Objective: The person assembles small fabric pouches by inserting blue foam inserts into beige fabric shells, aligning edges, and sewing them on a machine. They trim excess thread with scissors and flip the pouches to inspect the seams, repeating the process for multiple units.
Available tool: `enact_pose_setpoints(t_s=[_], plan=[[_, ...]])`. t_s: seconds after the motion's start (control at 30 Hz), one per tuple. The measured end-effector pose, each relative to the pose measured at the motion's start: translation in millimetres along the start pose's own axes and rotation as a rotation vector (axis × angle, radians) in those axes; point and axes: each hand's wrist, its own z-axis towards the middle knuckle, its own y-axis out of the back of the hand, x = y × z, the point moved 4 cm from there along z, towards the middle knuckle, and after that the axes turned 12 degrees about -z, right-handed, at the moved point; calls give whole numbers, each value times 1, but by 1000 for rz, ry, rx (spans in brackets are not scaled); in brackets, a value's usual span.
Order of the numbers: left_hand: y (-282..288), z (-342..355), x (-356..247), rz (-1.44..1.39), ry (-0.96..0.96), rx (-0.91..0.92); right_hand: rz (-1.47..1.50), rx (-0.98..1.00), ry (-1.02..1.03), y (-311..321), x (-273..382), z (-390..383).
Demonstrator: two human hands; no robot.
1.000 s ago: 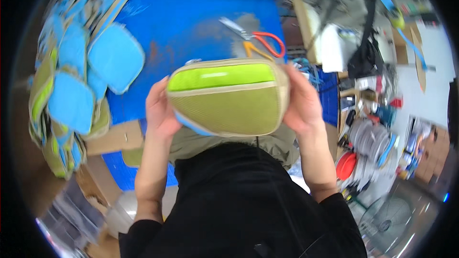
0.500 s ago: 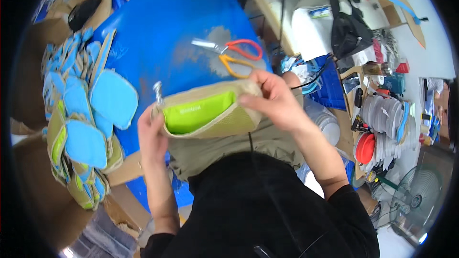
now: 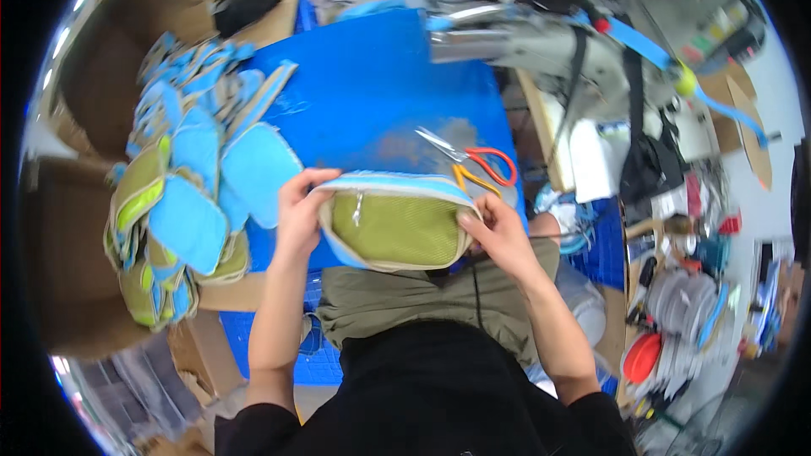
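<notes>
Between my hands is a zip pouch (image 3: 401, 230) with an olive mesh face, pale binding and a light blue edge along its top and lower left. A metal zipper pull (image 3: 358, 209) hangs against the mesh near its left end. My left hand (image 3: 302, 207) is closed on the pouch's upper left corner, and my right hand (image 3: 498, 232) pinches its right end. The pouch is held over my lap at the near edge of the blue work surface (image 3: 363, 67). Scissors (image 3: 473, 160) with one red and one yellow handle lie just beyond its right end.
A heap of blue and olive pouches (image 3: 190, 219) lies at the left, beside open cardboard boxes (image 3: 72, 253). A sewing machine (image 3: 541, 42) stands at the far right. Rolls of pale tape (image 3: 680, 300) and a red roll (image 3: 642, 359) are stacked on the right.
The pouch has been turned: its bright green inside showed before, and now the olive mesh face with the zipper pull is toward me. The whole view has shifted.
</notes>
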Motion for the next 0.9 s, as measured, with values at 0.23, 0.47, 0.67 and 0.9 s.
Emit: enact_pose_setpoints(t_s=[0.23,0.47,0.67,0.9], plan=[[-12,10,19,-320,64,-176,333,-29,229,-10,23,-8],[-21,-25,6,-111,89,14,-242,-401,277,26,-13,24],[4,96,18,-188,17,-156,183,-162,59,0,-15,17],[-12,302,11,-261,-433,-547,211,-141,0,-1,-5,6]])
